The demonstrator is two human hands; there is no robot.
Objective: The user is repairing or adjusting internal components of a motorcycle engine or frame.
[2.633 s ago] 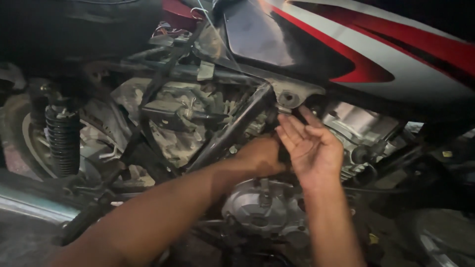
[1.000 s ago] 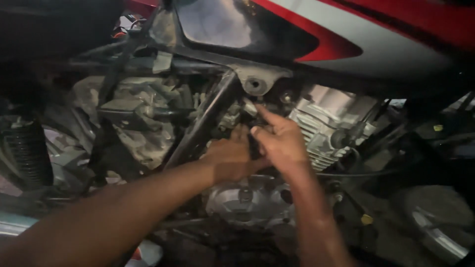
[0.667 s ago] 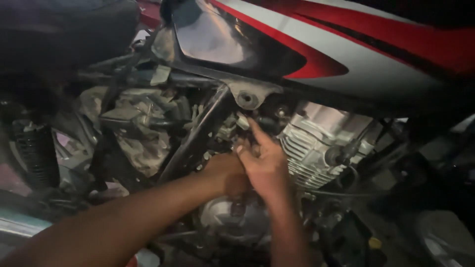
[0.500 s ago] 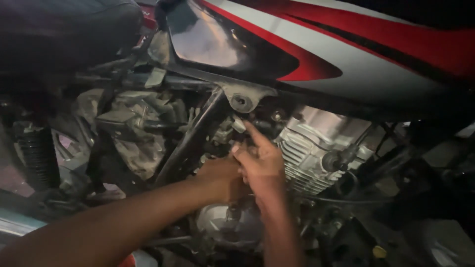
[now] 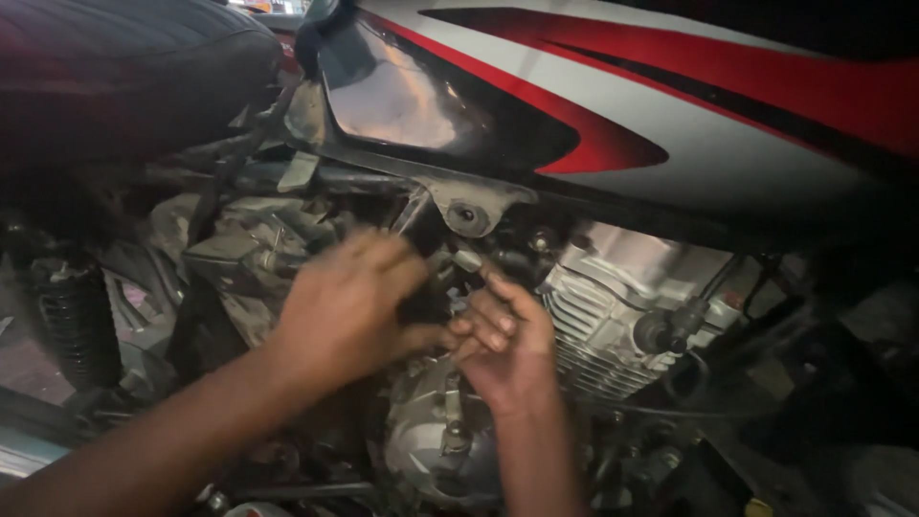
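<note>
Left hand: blurred, fingers curled together over the gap behind the engine; whether they are clamped on anything underneath, I cannot tell. Right hand: fingers bent and bunched, tips touching the left hand's thumb side, index finger raised toward a small pale fitting just above it. Nothing clearly held in the right hand either.

Work site: the pocket between the frame bracket, with its round bolt hole, and the finned cylinder on the right. Fitting sits just below the bracket, left of the fins, above the rounded crankcase cover.

Surroundings: red, white and black fuel tank overhead; dark seat upper left; coil-spring shock absorber far left.

Judgement on technique: space is tight and dim, so work by feel with fingertips only. One hand should steady the part while the other turns or pulls. Keep knuckles off the fin edges. Any small fastener that slips would likely drop behind the crankcase; cup the lower hand beneath it.
</note>
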